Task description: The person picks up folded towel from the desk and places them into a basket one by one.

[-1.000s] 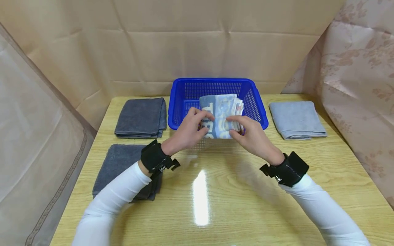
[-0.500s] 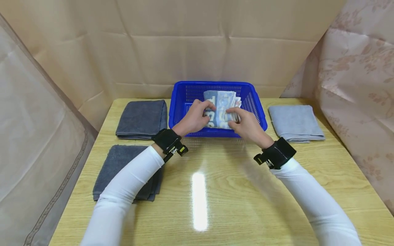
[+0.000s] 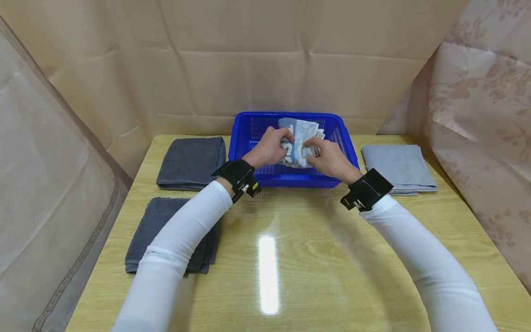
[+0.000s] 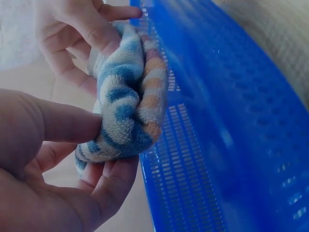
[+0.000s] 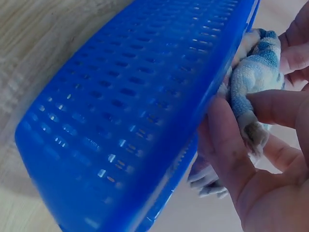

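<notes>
A folded towel, patterned in blue and white with pale lettering, is held over the blue plastic basket, partly within its opening. My left hand pinches the towel's left side, thumb on top and fingers beneath, as the left wrist view shows with the towel's rounded fold. On the other side my right hand grips the towel's right edge between thumb and fingers. In the right wrist view the towel shows just past the basket's rim.
Two dark grey folded towels lie on the left: one beside the basket, the other nearer, partly under the left sleeve. A light grey folded towel lies right of the basket. A beige curtain hangs behind the table.
Both hands have moved forward with the blue and white towel, from over the basket's front edge to farther over its inside. The other towels have stayed in place.
</notes>
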{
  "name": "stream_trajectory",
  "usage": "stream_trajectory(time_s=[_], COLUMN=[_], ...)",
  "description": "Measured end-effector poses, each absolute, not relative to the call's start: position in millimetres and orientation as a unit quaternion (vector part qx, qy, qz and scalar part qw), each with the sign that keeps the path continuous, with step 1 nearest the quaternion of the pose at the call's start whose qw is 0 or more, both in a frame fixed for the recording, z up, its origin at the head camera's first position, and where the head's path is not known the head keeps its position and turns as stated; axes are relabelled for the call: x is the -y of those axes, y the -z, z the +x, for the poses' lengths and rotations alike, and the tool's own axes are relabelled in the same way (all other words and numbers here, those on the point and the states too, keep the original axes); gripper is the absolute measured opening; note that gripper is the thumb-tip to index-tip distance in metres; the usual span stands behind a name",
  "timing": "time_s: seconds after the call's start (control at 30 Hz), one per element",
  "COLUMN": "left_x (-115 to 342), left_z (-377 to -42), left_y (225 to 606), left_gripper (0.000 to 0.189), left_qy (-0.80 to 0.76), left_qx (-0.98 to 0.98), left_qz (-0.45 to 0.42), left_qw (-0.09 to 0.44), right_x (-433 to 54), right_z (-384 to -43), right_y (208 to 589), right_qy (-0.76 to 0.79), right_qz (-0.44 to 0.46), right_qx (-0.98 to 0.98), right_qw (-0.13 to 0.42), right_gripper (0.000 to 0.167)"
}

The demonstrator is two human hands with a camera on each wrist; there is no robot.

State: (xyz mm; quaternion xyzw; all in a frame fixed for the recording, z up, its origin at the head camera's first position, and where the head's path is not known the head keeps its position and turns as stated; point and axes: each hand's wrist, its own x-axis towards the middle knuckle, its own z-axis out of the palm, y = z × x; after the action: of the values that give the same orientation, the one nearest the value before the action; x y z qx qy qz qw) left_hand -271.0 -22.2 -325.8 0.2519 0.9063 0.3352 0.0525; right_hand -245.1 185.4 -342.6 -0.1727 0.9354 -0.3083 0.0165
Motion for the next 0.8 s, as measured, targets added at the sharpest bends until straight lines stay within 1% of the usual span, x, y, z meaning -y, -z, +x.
stream_trajectory(time_s=[0.23,0.3,0.57,0.8], left_x=[17,16,4,-11], left_z=[-286,-290,-293,-296], left_y=[321,322,332,336], left_gripper=[0.037,0.036,0.034,0.028], left_qy=[-0.289,-0.278,-0.234,-0.179], left_qx=[-0.923,-0.928,-0.938,-0.942], left_qz=[0.246,0.239,0.232,0.240], left_qw=[0.061,0.067,0.106,0.150], right_x=[-182,-181,-183,-187], right_z=[-262,-266,-269,-269], right_y=[331,331,335,345], right_qy=[0.350,0.363,0.365,0.367], right_qz=[-0.149,-0.141,-0.140,-0.134], right_qx=[-0.915,-0.908,-0.890,-0.880], right_qw=[0.132,0.157,0.236,0.270], right_gripper=[0.047,0.047,0.055,0.056])
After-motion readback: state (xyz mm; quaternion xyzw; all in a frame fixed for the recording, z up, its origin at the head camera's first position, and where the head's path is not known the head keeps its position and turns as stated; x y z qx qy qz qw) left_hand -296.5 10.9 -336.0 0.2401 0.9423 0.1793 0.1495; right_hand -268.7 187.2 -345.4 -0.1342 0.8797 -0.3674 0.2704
